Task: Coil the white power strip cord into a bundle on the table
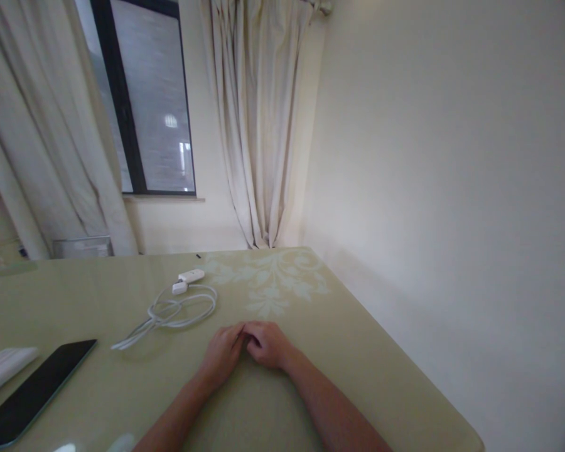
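My left hand (pixel 222 353) and my right hand (pixel 269 346) rest together on the pale green tabletop (pixel 245 420), their fingertips touching. Both have curled fingers, and no object shows in either one. Beyond them and to the left lies a looped white cable (pixel 183 324). At its far end are a white oblong block (pixel 191 275) and a smaller white block (pixel 179 288). The cable does not touch my hands.
At the left lie a flat black tablet-like slab (pixel 37 392) and a long white object (pixel 7 368). A tiny dark piece (pixel 198 256) sits near the far edge. A wall (pixel 442 188) borders the right side; curtains (pixel 263 125) and a window (pixel 157 100) stand behind.
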The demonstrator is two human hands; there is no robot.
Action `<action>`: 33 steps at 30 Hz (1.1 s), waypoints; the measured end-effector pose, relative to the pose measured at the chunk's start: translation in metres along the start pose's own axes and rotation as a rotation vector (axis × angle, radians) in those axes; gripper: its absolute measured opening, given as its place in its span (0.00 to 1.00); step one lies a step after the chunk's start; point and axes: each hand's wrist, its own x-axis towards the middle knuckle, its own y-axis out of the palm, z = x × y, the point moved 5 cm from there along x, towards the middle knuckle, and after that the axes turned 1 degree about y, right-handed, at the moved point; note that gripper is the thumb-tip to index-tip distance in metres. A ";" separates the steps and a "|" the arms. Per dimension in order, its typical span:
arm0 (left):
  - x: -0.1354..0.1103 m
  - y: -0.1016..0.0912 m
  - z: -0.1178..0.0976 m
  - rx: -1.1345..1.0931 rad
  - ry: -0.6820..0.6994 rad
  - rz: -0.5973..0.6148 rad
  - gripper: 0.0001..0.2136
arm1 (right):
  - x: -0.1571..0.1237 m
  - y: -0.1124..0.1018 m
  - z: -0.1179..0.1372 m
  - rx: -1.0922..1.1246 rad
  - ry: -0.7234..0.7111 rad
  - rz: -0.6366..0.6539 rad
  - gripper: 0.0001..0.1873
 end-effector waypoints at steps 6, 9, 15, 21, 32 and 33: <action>0.000 -0.002 -0.004 -0.044 0.006 -0.008 0.18 | -0.001 0.001 -0.002 0.028 0.008 0.000 0.26; 0.000 -0.003 -0.005 -0.061 -0.006 -0.005 0.19 | -0.002 0.001 -0.002 0.023 0.020 0.002 0.26; 0.000 -0.001 -0.002 -0.076 0.000 -0.005 0.18 | -0.001 0.001 -0.001 0.019 0.021 0.018 0.26; -0.002 -0.001 -0.004 -0.049 -0.012 0.003 0.15 | -0.001 0.002 -0.004 0.034 0.034 0.016 0.23; -0.004 -0.001 -0.005 -0.032 0.005 0.005 0.15 | 0.001 0.006 -0.008 -0.013 0.068 0.015 0.18; -0.005 -0.001 -0.005 -0.017 0.012 -0.004 0.16 | 0.001 0.006 -0.009 -0.018 0.073 0.016 0.17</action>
